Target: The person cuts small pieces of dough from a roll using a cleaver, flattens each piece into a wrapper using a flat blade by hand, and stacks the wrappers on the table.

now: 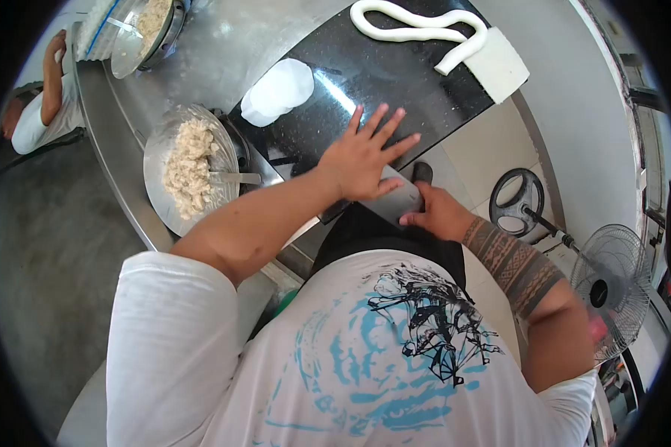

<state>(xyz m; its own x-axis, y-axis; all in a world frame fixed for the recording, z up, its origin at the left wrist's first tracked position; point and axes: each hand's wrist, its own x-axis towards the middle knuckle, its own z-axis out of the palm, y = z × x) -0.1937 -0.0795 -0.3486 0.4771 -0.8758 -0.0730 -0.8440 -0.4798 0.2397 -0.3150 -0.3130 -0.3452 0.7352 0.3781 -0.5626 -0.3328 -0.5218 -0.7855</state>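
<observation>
My left hand (367,155) is spread wide, palm down, over the near edge of the black countertop (328,59). My right hand (441,214), below a patterned forearm, grips a flat grey scraper (397,200) by its edge, close to my waist. The scraper's far end is partly hidden beneath my left hand. Farther along the counter lies a long white dough rope (417,31), looped back on itself. One end rests by a white rectangular slab (499,65) at the corner. Several thin white rounds (278,91) sit in an overlapping pile left of my hand.
A metal bowl (154,160) of pale chunky mixture (192,160) with a spatula (235,178) stands on the steel table (224,37). Another bowl (160,45) is farther back. A fan (611,290) and a black wheel (516,201) are at right. Another person (48,112) is at far left.
</observation>
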